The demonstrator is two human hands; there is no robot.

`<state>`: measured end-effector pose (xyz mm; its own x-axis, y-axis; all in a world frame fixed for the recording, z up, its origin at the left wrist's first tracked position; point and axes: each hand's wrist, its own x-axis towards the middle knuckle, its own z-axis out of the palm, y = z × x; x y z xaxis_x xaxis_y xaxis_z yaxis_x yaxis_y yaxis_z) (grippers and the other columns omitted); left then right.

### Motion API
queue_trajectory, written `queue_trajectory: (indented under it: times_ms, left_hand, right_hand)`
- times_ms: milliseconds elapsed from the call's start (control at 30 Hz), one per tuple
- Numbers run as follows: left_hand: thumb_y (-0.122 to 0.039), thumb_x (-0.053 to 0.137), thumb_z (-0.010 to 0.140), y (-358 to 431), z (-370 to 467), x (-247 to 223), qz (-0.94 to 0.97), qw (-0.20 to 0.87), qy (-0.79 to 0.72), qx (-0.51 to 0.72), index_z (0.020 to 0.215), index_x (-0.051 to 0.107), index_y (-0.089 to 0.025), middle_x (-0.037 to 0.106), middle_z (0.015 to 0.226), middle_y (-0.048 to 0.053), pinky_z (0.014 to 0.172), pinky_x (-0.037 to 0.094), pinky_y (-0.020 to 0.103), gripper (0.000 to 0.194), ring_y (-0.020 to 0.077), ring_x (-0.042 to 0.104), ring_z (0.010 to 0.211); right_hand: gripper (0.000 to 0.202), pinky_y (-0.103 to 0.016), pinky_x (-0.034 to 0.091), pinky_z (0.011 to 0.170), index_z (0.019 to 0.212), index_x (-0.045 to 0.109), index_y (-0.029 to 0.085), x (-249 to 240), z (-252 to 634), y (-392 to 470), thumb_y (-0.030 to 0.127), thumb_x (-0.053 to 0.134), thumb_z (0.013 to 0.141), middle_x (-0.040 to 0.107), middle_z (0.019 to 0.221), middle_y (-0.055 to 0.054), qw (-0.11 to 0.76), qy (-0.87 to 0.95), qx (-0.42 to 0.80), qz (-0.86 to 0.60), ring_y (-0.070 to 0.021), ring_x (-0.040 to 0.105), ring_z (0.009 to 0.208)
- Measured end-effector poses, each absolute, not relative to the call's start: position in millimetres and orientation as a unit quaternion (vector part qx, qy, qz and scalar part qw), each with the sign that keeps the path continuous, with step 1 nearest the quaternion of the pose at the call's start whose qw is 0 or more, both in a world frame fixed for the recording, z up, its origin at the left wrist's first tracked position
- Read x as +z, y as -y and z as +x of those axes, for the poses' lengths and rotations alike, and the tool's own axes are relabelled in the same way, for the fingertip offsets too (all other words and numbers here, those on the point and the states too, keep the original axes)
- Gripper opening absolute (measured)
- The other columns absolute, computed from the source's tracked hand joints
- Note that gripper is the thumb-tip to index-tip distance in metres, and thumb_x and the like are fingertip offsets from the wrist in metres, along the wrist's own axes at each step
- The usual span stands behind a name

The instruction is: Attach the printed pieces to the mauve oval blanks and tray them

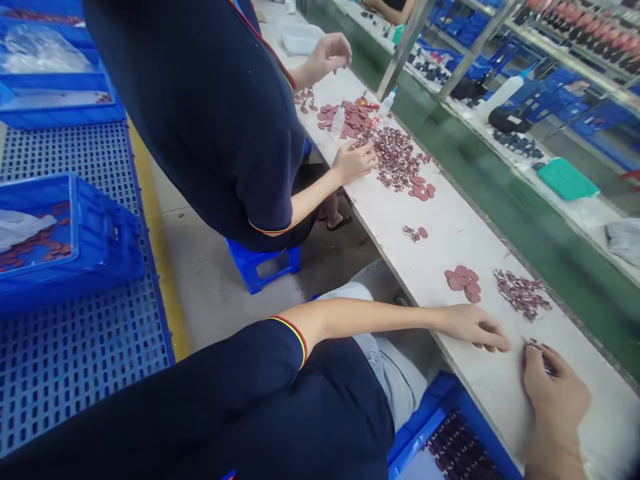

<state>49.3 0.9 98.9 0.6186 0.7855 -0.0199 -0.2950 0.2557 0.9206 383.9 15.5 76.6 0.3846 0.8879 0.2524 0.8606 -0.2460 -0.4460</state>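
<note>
My left hand rests palm down over the white tabletop, fingers slightly bent and apart, nothing visible in them. Close to its right, my right hand is curled around some small dark red and silver pieces, partly hidden by the fingers. Just beyond my left hand lie flat reddish oval pieces. A pile of small red and silver parts sits to the right of those ovals. A smaller cluster of parts with one oval lies farther up the table.
Another person sits at the left, a hand over a large parts pile. A blue crate with dark red pieces stands below the table edge. Blue bins are at the far left. A green strip runs behind the table.
</note>
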Motion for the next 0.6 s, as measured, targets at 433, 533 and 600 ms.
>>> queue_trajectory:
  times_ms: [433,533,600]
  left_hand:
    - [-0.016,0.113,0.087,-7,40,110,0.486,0.762,-0.292,0.313,0.075,0.094,-0.018,0.091,0.08,0.003,0.086,0.071,0.026,0.022,0.0187,0.09,0.084]
    - [-0.023,0.115,0.088,5,36,114,0.498,0.744,-0.315,0.314,0.076,0.095,-0.02,0.09,0.079,0.003,0.09,0.07,0.03,0.023,0.0221,0.09,0.088]
    - [-0.032,0.104,0.104,21,29,121,0.501,0.719,-0.346,0.334,0.082,0.097,-0.021,0.088,0.081,-0.003,0.098,0.069,0.032,0.025,0.0248,0.093,0.102]
  right_hand:
    - [0.037,-0.082,0.058,0.135,0.092,0.089,0.047,76,382,-10,0.078,0.072,0.082,0.092,0.164,-0.021,0.273,0.549,0.066,-0.787,-0.0567,0.079,0.16]
    - [0.044,-0.083,0.06,0.137,0.092,0.088,0.044,75,381,-10,0.083,0.069,0.083,0.092,0.161,-0.023,0.272,0.564,0.07,-0.776,-0.0578,0.08,0.16]
    - [0.051,-0.083,0.06,0.14,0.097,0.09,0.038,76,379,-9,0.083,0.068,0.085,0.093,0.158,-0.026,0.271,0.582,0.072,-0.763,-0.057,0.082,0.158]
